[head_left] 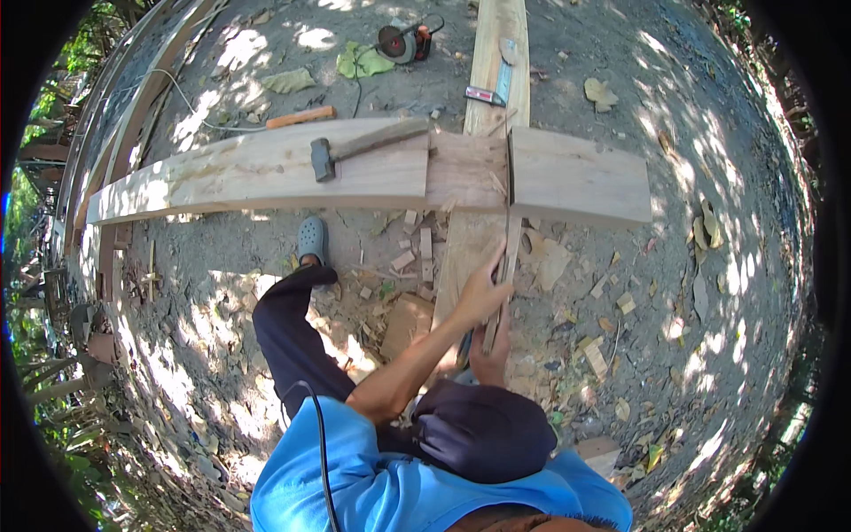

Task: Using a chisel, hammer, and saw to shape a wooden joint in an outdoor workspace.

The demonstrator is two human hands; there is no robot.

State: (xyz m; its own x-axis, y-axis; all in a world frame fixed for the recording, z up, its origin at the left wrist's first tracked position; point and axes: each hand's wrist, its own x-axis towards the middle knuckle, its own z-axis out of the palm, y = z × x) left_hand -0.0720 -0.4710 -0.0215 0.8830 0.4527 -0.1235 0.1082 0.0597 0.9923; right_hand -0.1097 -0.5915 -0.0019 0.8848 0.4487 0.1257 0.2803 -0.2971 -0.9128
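A long narrow wooden strip (508, 257) runs from the notched timber beam (355, 168) back toward my body. My left hand (481, 294) is closed around its middle, fingers pointing away from me. Lower down, my right hand (490, 356) is wrapped round its near end, partly hidden by my raised knee. The strip's far tip lies at the right edge of the wide notch (467, 164) cut across the beam. A sledgehammer (324, 160) with a wooden handle rests on the beam, left of the notch.
Under the beam passes a second timber (496, 27), with a try square (502, 84) on it. An angle grinder (408, 41) and an orange-brown wooden stick (301, 116) lie beyond. Offcuts (594, 356) and dry leaves litter the ground. Long planks (133, 97) stretch along the left.
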